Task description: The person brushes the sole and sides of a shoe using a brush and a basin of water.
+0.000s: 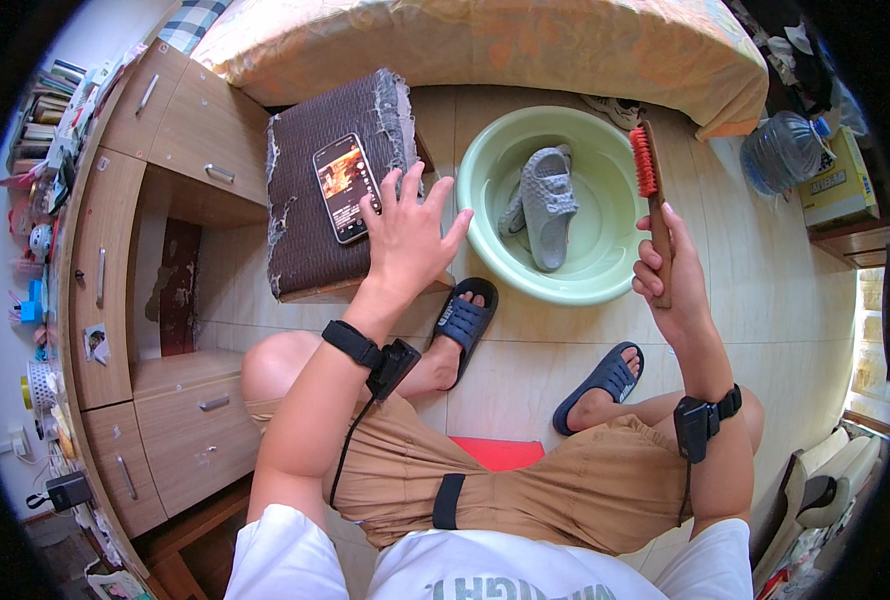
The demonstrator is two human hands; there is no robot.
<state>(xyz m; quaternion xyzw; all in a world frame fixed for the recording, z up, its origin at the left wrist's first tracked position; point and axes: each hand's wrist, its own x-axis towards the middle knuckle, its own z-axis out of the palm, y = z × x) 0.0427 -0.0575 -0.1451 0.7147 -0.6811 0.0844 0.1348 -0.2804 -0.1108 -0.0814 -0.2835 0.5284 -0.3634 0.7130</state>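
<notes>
My right hand [666, 274] grips the wooden handle of a scrub brush [651, 172] with red bristles, held up to the right of a pale green plastic basin [482, 259]. Inside the basin lie two grey slide sandals [550, 206], one partly on top of the other. My left hand [415, 225] is spread over the right edge of a worn, dark padded stool [295, 262], empty. Its fingers are beside a smartphone [346, 187] lying face up with its screen lit. Whether a fingertip touches the phone I cannot tell.
A wooden desk with drawers [182, 405] stands at my left. Beyond the basin is a bed with a patterned cover [505, 45], a shoe [617, 111] under its edge. A large water bottle [779, 152] and a yellow box [839, 180] sit at the far right.
</notes>
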